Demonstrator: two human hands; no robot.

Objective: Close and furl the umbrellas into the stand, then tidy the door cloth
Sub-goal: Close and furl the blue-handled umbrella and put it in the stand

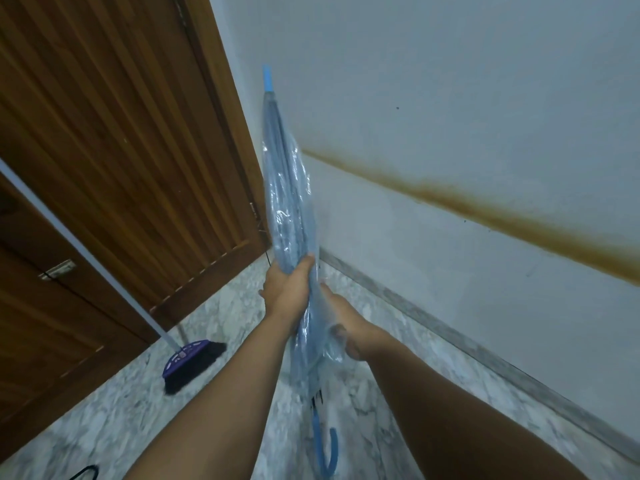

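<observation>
Landmark for all positions: the umbrella (289,209), one in number, seen in the head view.

Far left of the umbrella: wooden door panels (114,140), brown, with one metal latch (57,269) on the lower panel. No writing is legible on either.

Left of the umbrella, lower: one broom (188,362) with a purple head and dark bristles resting on the marble floor (104,407); its pale handle runs up and away to the left edge of the picture. A small dark object at the bottom edge, left of the umbrella handle, cannot be identified.

Left hand (289,289), one: fingers curled tightly round the gathered canopy at about mid-length, thumb wrapped over the folds. It is grasping the umbrella.

The umbrella itself: closed, canopy of translucent blue plastic bunched loosely about the shaft, not yet wound flat. It is held off the floor, tilted, with the light blue tip uppermost near the corner of door frame and wall, and the blue hooked handle lowest, toward the bottom edge. No brand or label can be read on it.

Right hand (348,336), one: just below and right of the left hand, fingers closed on the lower canopy folds, gripping them against the shaft.

Right of the umbrella: a pale wall (450,98) bearing one brown stain band running diagonally, with a grey skirting strip where it meets the floor.
</observation>
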